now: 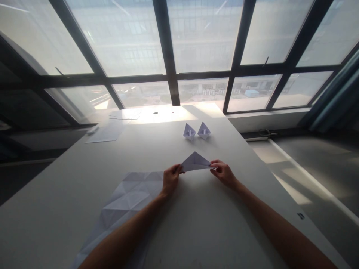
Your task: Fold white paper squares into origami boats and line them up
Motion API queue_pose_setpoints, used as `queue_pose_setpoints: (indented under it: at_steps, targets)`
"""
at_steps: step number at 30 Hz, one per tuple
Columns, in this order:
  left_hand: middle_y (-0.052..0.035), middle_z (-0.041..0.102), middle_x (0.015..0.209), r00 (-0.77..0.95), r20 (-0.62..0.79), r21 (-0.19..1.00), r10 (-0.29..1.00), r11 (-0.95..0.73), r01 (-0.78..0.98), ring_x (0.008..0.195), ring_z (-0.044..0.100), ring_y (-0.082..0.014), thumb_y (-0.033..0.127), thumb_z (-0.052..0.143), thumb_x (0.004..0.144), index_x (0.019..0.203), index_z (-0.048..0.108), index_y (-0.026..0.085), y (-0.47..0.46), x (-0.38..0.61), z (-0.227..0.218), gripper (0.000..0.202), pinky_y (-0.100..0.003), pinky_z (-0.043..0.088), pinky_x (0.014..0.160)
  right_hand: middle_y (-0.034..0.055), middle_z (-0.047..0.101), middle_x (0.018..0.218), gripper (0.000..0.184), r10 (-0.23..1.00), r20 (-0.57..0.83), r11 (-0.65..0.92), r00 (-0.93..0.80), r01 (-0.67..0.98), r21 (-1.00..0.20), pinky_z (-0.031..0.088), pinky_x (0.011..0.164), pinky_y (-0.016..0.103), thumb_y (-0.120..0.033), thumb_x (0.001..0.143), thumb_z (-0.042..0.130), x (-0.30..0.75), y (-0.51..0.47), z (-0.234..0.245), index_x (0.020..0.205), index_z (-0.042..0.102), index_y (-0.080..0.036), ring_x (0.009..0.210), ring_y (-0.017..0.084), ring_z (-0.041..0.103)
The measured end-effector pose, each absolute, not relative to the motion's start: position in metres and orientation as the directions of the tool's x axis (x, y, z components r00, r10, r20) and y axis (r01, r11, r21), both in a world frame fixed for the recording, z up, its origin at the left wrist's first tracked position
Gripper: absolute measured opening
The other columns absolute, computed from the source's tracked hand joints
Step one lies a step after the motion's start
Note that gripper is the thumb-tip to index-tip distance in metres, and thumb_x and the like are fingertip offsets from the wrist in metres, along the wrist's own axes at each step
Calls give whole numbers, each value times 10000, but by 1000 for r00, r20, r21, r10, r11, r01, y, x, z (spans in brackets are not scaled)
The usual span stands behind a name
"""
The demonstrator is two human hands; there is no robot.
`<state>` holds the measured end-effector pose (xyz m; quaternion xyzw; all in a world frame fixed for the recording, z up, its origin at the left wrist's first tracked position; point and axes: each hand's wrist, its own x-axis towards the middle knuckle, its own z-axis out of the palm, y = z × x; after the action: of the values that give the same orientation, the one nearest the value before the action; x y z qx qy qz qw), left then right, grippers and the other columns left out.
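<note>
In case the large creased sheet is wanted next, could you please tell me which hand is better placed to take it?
The left, probably. The left hand pinches the left corner of the folded triangle, beside the creased sheet; the right hand holds the opposite corner, away from it.
</note>
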<state>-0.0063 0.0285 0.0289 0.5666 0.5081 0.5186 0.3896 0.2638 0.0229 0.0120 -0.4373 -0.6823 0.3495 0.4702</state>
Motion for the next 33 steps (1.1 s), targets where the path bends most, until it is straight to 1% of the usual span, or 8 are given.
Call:
queue_pose_setpoints:
  at_steps: [7, 13, 21, 24, 27, 29, 31, 33]
  targets:
    - [-60, 743, 745, -59, 193, 966, 979, -179, 185, 709, 698, -212, 459, 648, 835, 945, 745, 140, 28, -5, 29, 352, -292, 529, 692, 74, 638, 969, 238, 914, 367, 402, -170, 285, -870, 477, 605, 281, -396, 870, 613, 258, 17, 18, 942, 726, -200, 703, 166, 573]
    - [-63, 744, 747, -54, 191, 966, 980, -178, 187, 710, 698, -213, 451, 651, 832, 939, 740, 135, 26, -4, 34, 346, -296, 534, 695, 49, 637, 804, 240, 896, 434, 441, -96, 314, -841, 427, 587, 288, -396, 902, 583, 259, 15, 23, 823, 707, -206, 672, 176, 552]
    - [-64, 743, 758, -48, 198, 966, 979, -186, 179, 713, 695, -208, 443, 639, 847, 944, 737, 136, 26, -4, 32, 337, -294, 534, 696, 64, 599, 880, 252, 875, 471, 478, -112, 349, -806, 434, 597, 295, -386, 918, 565, 257, 13, 27, 820, 720, -213, 741, 189, 557]
    - [-62, 741, 753, -55, 198, 966, 979, -186, 178, 714, 694, -208, 439, 637, 849, 943, 734, 138, 27, -3, 31, 330, -294, 532, 699, 66, 582, 898, 241, 871, 477, 483, -114, 365, -796, 444, 602, 304, -396, 916, 566, 257, 13, 26, 887, 731, -222, 733, 188, 549]
    - [-62, 740, 752, -54, 200, 965, 978, -187, 181, 713, 692, -208, 444, 634, 850, 942, 732, 140, 26, -4, 31, 333, -294, 529, 699, 73, 593, 919, 249, 874, 476, 477, -94, 349, -807, 448, 601, 310, -415, 914, 562, 257, 13, 25, 915, 724, -228, 747, 197, 554]
    - [-62, 739, 750, -47, 200, 965, 979, -189, 184, 710, 690, -209, 455, 633, 849, 945, 733, 142, 27, -4, 31, 342, -296, 528, 699, 74, 608, 898, 264, 883, 467, 457, -52, 325, -828, 451, 615, 311, -438, 913, 559, 257, 12, 25, 859, 703, -224, 769, 205, 557]
    - [-59, 737, 746, -31, 202, 963, 979, -192, 189, 713, 686, -208, 466, 634, 846, 942, 736, 144, 27, -4, 30, 351, -296, 524, 701, 51, 609, 811, 260, 899, 437, 413, 24, 284, -865, 450, 618, 305, -461, 899, 576, 256, 12, 24, 845, 661, -221, 730, 196, 549]
    - [-61, 743, 775, -10, 203, 961, 979, -197, 194, 735, 683, -209, 472, 641, 840, 925, 742, 146, 27, -4, 28, 352, -292, 517, 706, 5, 586, 713, 249, 916, 385, 358, 113, 202, -912, 438, 578, 289, -471, 869, 616, 255, 13, 22, 927, 609, -229, 632, 170, 526]
